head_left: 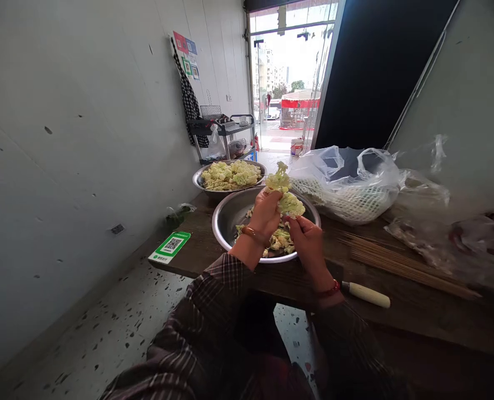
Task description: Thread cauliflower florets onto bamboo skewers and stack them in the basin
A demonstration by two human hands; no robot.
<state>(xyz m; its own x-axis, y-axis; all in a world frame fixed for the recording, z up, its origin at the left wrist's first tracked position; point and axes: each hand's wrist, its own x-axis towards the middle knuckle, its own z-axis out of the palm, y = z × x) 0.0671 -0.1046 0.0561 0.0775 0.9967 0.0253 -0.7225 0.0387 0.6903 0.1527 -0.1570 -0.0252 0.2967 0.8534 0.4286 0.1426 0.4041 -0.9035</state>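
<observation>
Over a wide metal bowl, my left hand is closed around pale yellow-green cauliflower; part of it sticks up above the fingers. A second floret shows just right of that hand. My right hand is closed in a pinch against this floret's lower edge; what lies between the fingertips is hidden. Below both hands, smaller cauliflower pieces lie in the bowl. A knife with a pale wooden handle rests by my right wrist, its blade mostly covered by the arm.
Behind stands another metal bowl heaped with cauliflower. Thin wooden skewers lie at right, near clear plastic bags with white foam netting. A green QR-code card sits at the table's left corner. A cart stands beyond.
</observation>
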